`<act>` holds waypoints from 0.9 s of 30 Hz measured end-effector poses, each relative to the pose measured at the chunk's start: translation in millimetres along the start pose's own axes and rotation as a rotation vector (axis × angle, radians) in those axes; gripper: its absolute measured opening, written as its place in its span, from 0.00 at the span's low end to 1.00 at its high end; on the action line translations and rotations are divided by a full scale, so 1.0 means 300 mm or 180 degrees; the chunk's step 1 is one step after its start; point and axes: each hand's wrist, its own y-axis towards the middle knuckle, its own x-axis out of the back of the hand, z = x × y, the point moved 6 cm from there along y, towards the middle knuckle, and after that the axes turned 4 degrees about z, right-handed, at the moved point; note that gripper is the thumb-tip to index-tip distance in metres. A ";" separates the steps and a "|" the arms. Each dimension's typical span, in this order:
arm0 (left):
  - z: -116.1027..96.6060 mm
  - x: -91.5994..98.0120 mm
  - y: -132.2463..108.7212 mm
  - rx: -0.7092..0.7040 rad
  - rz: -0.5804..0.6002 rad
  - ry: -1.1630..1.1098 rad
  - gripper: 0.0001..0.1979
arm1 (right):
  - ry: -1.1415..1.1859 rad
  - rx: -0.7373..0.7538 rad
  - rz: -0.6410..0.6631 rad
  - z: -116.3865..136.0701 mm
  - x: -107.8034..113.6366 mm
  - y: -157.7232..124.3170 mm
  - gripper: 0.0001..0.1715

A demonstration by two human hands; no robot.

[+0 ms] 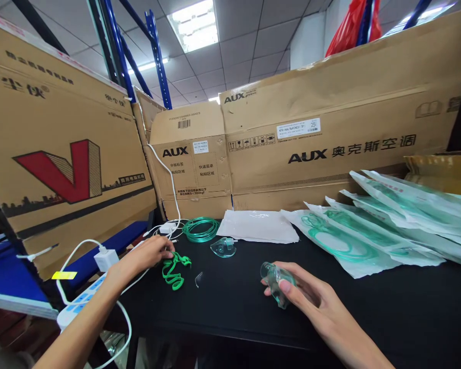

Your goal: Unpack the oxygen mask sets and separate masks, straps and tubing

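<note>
My left hand (158, 252) is on the left of the black table, its fingers curled together at the upper end of a green elastic strap (173, 279). The strap lies in loose folds on the tabletop; its contact with the fingertips is partly hidden. Above the table's right half, my right hand (305, 289) grips a clear, greenish nebulizer cup (278, 284) between thumb and fingers, tilted, with its round end to the upper left. Between the hands lie a clear plastic oxygen mask (223, 247) and a small transparent piece (198, 279).
Coiled green tubing (200, 229) sits behind the mask, beside a white flat package (258, 226). Several clear packs with green tubing (341, 241) overlap at right. A power strip (80, 302) with white cables is at left. Cardboard boxes (330, 123) wall the back and left.
</note>
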 end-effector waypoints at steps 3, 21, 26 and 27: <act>-0.020 0.060 -0.011 0.0034 -0.0205 0.0071 0.13 | 0.0018 0.0011 0.0047 -0.002 -0.001 0.001 0.24; -0.608 0.001 -0.004 -0.1117 -0.0160 -0.1241 0.11 | 0.0172 -0.0061 -0.0789 -0.010 0.089 -0.035 0.25; -0.647 -0.105 0.001 -0.1038 0.0057 -0.1227 0.11 | 0.0105 -0.0343 -0.0660 -0.029 0.088 -0.034 0.26; -0.645 -0.113 -0.001 -0.1046 0.0105 -0.1232 0.11 | 0.0036 -0.0372 -0.0625 -0.034 0.086 -0.029 0.26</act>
